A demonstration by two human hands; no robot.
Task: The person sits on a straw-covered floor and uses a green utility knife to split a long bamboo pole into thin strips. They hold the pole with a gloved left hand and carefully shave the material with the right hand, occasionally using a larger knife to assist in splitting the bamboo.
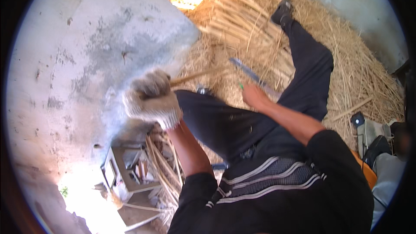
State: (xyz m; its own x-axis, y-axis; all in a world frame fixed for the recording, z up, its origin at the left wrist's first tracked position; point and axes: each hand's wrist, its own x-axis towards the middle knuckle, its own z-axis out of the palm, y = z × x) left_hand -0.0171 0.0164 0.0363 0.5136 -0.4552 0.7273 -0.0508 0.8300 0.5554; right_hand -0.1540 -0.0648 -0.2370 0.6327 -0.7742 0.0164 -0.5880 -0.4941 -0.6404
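Observation:
My left hand [151, 99], in a grey-white knitted glove, is closed round one end of a thin bamboo or wooden strip [197, 76]. The strip points right, over the straw. My bare right hand [256, 96] is curled into a fist near my right thigh, and a bit of green [241, 86] shows at its front. What else that fist holds is hidden. Just beyond the fist lies a long, narrow metal blade [248, 70], slanting from upper left to lower right. From this view I cannot tell whether the blade touches my right hand.
Split strips [242, 19] lie on loose straw [351, 69] ahead, between my spread legs and a stained wall [108, 34]. A grey frame-like object [119, 169] with bits inside stands at lower left, beside more long strips [162, 160]. An orange object [367, 171] is at right.

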